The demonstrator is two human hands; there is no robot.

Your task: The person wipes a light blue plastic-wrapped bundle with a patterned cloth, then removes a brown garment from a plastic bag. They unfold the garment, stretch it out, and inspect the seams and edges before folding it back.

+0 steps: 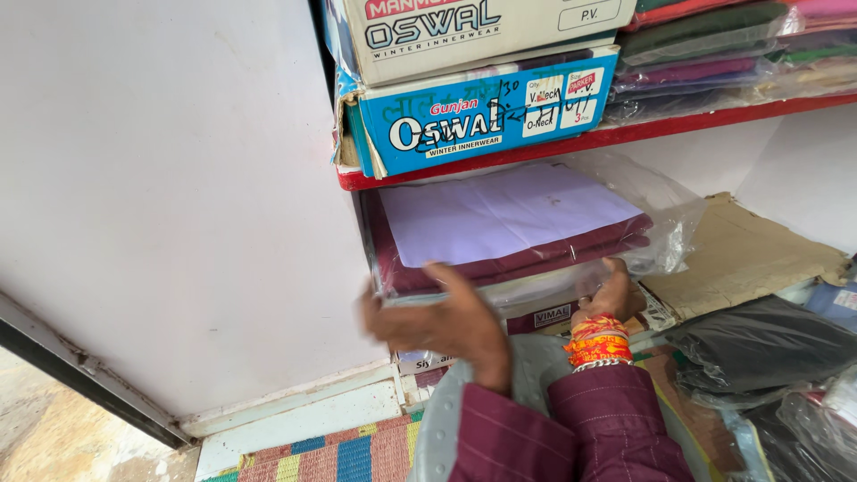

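A clear plastic packet of maroon folded cloth with a pale lilac sheet on top (509, 219) lies under a red shelf edge. My left hand (442, 326) grips its near left edge, thumb up against the packet's front. My right hand (614, 290), with red and orange threads around the wrist, holds the packet's near right edge from below. Both sleeves are maroon with thin stripes. More flat packets lie stacked under the one I hold.
Two blue and white cardboard boxes (473, 112) sit on the red shelf (696, 125) above, beside stacked cloth packets (714, 54). A white wall (161, 196) is at left. Black wrapped cloth (759, 344) and brown cardboard (741, 254) lie at right. A striped mat (330, 451) is below.
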